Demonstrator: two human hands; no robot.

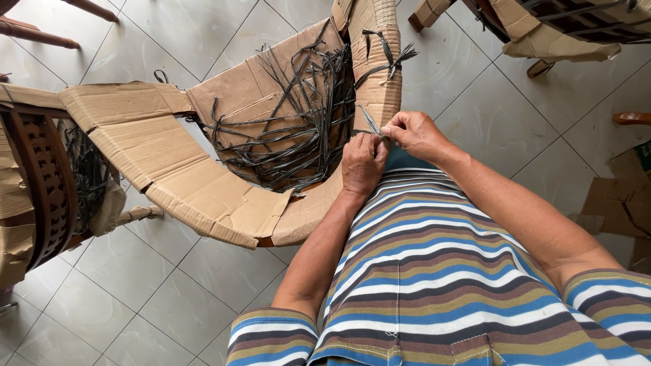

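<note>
A chair wrapped in brown cardboard (203, 183) stands in front of me, bound with many dark plastic straps (298, 115) across its seat. My left hand (361, 165) and my right hand (415, 133) meet just above my striped shirt, at the chair's near right edge. Both pinch the end of one dark strap (370, 123) that runs up to the cardboard-covered armrest (376, 61). The fingers of both hands are closed on it.
A carved wooden chair (41, 183), partly wrapped in cardboard, stands at the left. Another cardboard-wrapped piece of furniture (563, 30) is at the top right. Loose cardboard (620, 203) lies on the tiled floor (176, 278) at the right edge.
</note>
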